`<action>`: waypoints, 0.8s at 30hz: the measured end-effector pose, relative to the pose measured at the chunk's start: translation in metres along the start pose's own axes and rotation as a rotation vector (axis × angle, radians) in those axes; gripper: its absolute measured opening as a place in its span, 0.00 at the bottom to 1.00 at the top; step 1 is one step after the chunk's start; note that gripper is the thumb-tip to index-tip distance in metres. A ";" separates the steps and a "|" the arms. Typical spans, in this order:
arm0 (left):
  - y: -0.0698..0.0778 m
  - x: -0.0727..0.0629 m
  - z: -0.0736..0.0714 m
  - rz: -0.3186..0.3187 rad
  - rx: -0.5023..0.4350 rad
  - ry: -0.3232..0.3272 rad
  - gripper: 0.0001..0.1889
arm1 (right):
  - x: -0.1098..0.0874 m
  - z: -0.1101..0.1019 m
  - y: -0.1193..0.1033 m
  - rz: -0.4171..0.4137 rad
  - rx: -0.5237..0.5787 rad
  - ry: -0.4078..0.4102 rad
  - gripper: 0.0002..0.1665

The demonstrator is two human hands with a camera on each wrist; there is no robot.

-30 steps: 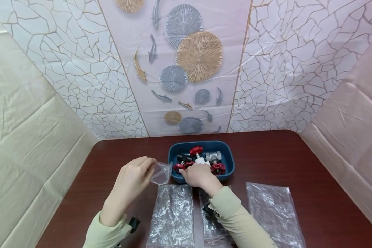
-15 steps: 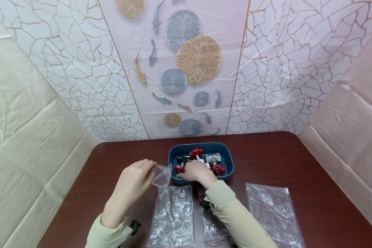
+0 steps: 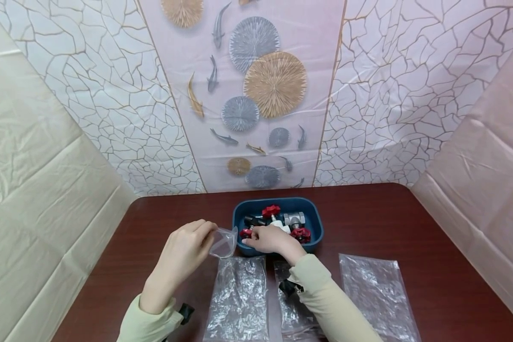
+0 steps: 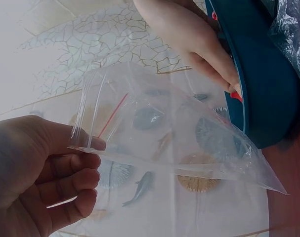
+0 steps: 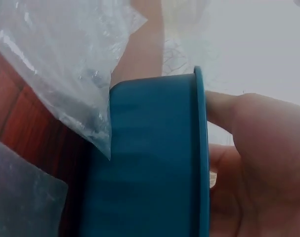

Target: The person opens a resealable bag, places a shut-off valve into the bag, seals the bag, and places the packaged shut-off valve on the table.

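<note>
Finger and thumb of my left hand (image 3: 183, 254) pinch a clear zip bag (image 3: 224, 242) by its top edge, left of the blue bin. In the left wrist view the bag (image 4: 164, 133) hangs limp, a red line near its zip strip. My right hand (image 3: 273, 238) reaches over the near rim of the bin (image 3: 318, 232), fingers curled at a valve with a red handwheel (image 3: 245, 232); most of that valve is hidden. Other valves lie in the bin: a white one (image 3: 282, 226) with a red wheel and a metal one (image 3: 294, 218).
Several clear plastic bags lie on the dark red table (image 3: 171, 213): a left bag (image 3: 239, 299), a middle bag (image 3: 292, 308) partly under my right forearm, and a right bag (image 3: 376, 294). A patterned cloth (image 3: 273, 85) stands behind the table.
My right hand has shifted slightly within the bin, its fingers drawing in at the red handwheel on the left. The left hand and its bag stay nearly still.
</note>
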State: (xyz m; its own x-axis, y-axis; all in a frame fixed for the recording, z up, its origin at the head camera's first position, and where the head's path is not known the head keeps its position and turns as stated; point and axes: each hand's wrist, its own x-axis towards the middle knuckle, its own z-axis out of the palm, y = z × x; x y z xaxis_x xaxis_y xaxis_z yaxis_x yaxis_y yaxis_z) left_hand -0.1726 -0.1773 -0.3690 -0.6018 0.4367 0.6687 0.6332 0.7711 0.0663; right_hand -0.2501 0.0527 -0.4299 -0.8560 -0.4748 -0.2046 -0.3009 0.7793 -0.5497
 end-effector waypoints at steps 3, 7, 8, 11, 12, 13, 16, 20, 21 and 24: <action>0.000 0.000 0.000 0.000 0.000 0.000 0.06 | -0.004 -0.001 0.005 -0.034 0.042 -0.009 0.20; -0.001 -0.002 0.000 0.000 0.003 0.004 0.06 | -0.011 -0.005 0.010 -0.066 0.061 -0.006 0.16; -0.001 -0.002 0.000 0.000 0.005 0.005 0.06 | -0.013 -0.006 0.011 -0.074 0.058 -0.005 0.15; -0.002 -0.003 0.001 0.004 0.005 0.009 0.07 | -0.018 -0.011 0.012 -0.096 0.044 -0.006 0.15; -0.002 -0.003 0.001 0.006 0.005 0.010 0.07 | -0.019 -0.012 0.013 -0.100 0.037 -0.009 0.15; -0.002 -0.003 0.001 0.008 0.005 0.011 0.06 | -0.020 -0.013 0.012 -0.104 0.032 -0.014 0.14; -0.003 -0.003 0.001 0.014 0.005 0.014 0.06 | -0.023 -0.016 0.011 -0.121 0.014 -0.017 0.14; -0.003 -0.003 0.002 0.019 0.004 0.016 0.06 | -0.026 -0.016 0.008 -0.150 0.003 0.005 0.13; -0.003 -0.002 0.002 0.020 0.004 0.016 0.06 | -0.027 -0.016 0.008 -0.155 0.002 0.015 0.13; -0.002 -0.002 0.002 0.021 0.005 0.019 0.06 | -0.030 -0.015 0.008 -0.170 0.005 0.049 0.12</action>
State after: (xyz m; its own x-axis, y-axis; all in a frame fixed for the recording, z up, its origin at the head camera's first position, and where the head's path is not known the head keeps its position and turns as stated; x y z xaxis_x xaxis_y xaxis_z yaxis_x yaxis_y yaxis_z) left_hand -0.1739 -0.1791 -0.3721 -0.5792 0.4437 0.6839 0.6430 0.7643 0.0487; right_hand -0.2333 0.0792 -0.4162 -0.8124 -0.5791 -0.0685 -0.4410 0.6871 -0.5774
